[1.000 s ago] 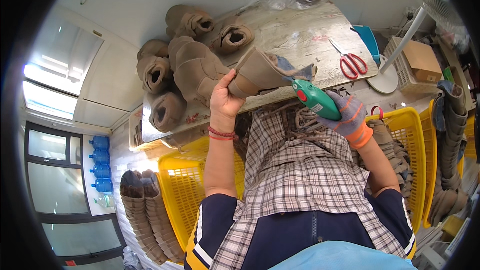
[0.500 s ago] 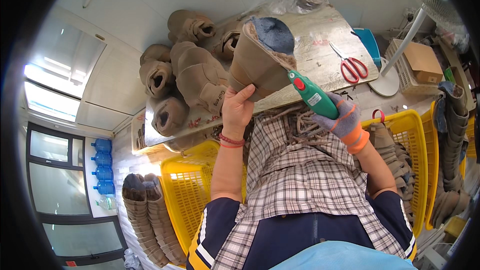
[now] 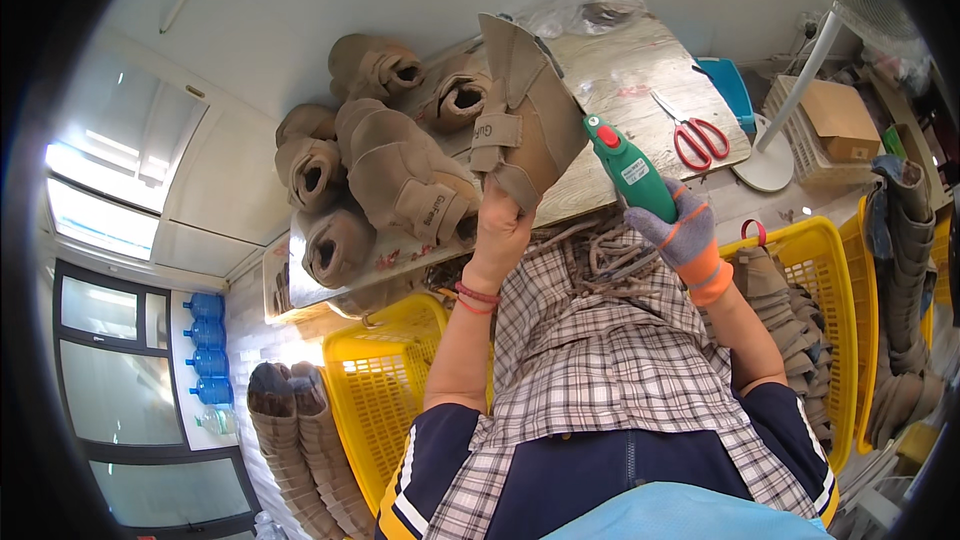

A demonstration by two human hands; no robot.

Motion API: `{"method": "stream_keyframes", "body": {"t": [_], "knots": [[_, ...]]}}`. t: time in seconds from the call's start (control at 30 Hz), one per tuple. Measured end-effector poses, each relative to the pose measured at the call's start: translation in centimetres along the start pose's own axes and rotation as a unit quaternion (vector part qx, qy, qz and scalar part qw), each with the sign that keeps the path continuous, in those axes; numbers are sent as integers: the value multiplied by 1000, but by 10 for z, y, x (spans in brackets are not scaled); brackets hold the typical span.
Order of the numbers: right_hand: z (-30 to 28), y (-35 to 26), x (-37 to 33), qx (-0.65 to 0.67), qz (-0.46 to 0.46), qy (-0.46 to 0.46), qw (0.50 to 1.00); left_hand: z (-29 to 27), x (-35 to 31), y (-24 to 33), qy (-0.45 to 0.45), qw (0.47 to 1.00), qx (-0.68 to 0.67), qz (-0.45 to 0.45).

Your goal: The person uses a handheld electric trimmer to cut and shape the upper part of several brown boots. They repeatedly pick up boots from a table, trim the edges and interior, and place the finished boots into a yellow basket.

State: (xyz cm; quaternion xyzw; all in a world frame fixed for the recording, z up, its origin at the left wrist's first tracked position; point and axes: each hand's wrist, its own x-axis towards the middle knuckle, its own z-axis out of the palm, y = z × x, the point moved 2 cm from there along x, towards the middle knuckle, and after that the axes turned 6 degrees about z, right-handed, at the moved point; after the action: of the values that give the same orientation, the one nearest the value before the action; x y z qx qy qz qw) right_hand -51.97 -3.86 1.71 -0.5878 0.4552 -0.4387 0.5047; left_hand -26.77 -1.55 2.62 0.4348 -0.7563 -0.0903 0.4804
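L bare hand (image 3: 505,228): grip clamped on brown suede-like boot upper (image 3: 545,125), raised over pale wood-look table (image 3: 670,65). R grey-orange gloved hand (image 3: 685,237): grip clamped on green plastic handheld tool (image 3: 634,172), tip nr upper's R edge. Red-handled steel scissors (image 3: 700,143) on table, R.

Workshop: bench (image 3: 645,75); brown sewn pieces (image 3: 395,155), left edge; scissors (image 3: 703,142), near right corner; yellow crates (image 3: 375,385), near edge; green hand tool (image 3: 630,170).
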Motion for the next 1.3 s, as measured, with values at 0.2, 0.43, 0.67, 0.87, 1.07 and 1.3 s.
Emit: {"method": "stream_keyframes", "body": {"t": [0.2,0.43,0.67,0.87,1.07,1.3], "knots": [[-8,-12,1,31,50,22,998,11,1,16,-47,984,153,83],[-24,-14,8,95,70,35,992,17,-14,8,-79,987,105,87],[-43,-5,9,98,54,88,990,-20,-34,-7,124,810,-547,-172],[-50,22,-2,70,54,89,992,-43,-46,-21,205,700,-654,-203],[-46,22,-5,69,65,80,992,-51,-55,-34,193,641,-721,-178],[-45,51,11,-82,107,87,987,-53,-46,-30,196,664,-694,-197]]}}
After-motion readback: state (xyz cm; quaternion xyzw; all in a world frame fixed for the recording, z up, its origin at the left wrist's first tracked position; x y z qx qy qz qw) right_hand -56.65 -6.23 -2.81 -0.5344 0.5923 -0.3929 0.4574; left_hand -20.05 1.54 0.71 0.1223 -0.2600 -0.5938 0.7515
